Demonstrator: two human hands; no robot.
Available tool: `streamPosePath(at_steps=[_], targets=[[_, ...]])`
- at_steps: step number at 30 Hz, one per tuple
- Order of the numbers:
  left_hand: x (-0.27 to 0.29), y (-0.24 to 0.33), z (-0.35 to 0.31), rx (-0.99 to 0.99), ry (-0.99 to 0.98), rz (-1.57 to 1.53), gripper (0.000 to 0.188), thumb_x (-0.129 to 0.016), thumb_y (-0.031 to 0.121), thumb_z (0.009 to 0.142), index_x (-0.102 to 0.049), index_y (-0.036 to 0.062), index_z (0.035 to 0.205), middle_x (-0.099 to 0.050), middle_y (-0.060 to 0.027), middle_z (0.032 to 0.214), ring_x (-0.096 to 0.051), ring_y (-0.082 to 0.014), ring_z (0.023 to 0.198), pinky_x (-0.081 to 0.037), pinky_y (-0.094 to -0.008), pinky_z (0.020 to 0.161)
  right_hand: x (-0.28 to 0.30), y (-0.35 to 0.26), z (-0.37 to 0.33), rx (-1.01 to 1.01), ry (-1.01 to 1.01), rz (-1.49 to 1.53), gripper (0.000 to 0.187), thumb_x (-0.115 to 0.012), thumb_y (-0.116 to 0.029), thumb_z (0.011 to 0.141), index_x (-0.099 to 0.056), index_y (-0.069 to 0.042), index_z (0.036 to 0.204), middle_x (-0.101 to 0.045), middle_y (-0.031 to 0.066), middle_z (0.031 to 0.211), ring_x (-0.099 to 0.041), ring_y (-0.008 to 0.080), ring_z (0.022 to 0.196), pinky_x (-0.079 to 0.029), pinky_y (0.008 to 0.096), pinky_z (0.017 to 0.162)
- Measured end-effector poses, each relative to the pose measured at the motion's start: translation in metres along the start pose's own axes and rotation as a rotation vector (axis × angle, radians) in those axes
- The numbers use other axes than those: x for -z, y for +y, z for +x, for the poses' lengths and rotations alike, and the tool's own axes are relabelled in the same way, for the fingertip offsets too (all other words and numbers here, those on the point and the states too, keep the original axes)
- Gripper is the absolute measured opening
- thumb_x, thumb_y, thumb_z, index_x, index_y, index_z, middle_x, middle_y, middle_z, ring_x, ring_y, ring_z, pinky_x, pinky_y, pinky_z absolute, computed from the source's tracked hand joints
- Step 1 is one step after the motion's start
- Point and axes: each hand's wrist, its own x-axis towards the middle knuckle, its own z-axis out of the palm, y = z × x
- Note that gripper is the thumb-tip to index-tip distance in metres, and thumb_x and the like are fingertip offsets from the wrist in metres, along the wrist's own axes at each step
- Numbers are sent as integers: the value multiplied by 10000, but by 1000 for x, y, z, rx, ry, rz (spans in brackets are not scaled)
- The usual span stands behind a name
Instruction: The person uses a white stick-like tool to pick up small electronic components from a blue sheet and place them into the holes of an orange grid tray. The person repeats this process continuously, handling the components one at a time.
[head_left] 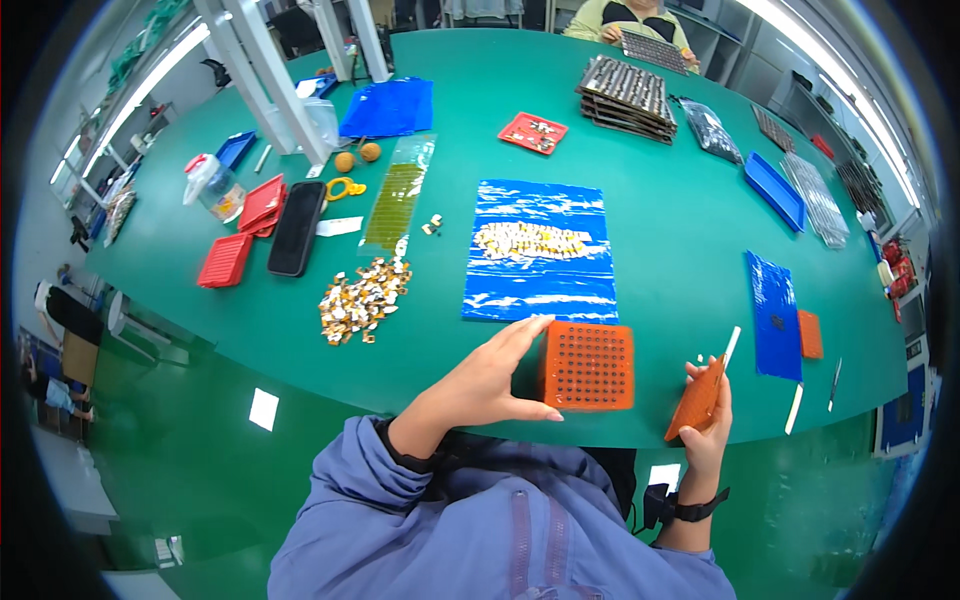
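A square orange block (588, 367) with rows of small dark holes stands near the table's front edge. My left hand (487, 378) grips its left end, fingertips at the far corner and thumb along the near one, with a gap at the palm. To the right of the block, my right hand (712, 418) holds a thin orange perforated plate (696, 400), tilted on edge. A white stick (733, 345) rises from the same hand. Beyond the block, many small white-and-yellow pieces (530, 241) lie on a blue plastic sheet (540, 292).
A pile of small brown-and-white pieces (363, 300) lies at left, near a black phone (297, 228) and red trays (225, 260). At right are a blue sheet (772, 310), an orange plate (810, 335) and tweezers (834, 385). Stacked dark trays (628, 98) stand before another person.
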Motion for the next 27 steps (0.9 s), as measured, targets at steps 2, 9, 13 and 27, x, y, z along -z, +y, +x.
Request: streamPosePath(at_steps=[2,9,13,27], targets=[[1,7,-1,-72,92,78,956,-791,364,557,-286,-2,1282,-377,-179,1268,-400,-325,1146,-369,-393,927,0,-1,-4,20,8,-58,992,-767,-419,537,-291,36,1278,-378,118,1180,-425,247,1112,-375,347,898],[17,50,-20,-246,40,-117,973,-787,414,527,-327,-20,1267,-490,-169,1166,-482,-287,1085,-390,-360,901,-49,-63,-21,474,-164,-700,1043,-811,-430,475,-320,48,1261,-389,170,1160,-447,286,1036,-397,378,858],[12,75,-24,-232,-128,-258,975,-765,388,585,-259,-54,1291,-534,-197,1072,-553,-292,964,-432,-340,829,-81,-69,-16,549,-227,-573,972,-822,-351,481,-361,57,1233,-447,182,1093,-450,312,1029,-409,399,839],[-22,77,-29,7,-189,-283,666,-611,-28,681,-292,-83,1263,-639,-159,777,-641,-227,730,-479,-269,687,-42,-59,-23,618,-236,-546,851,-743,-228,542,-345,89,1224,-407,224,1152,-446,359,1021,-380,432,859]])
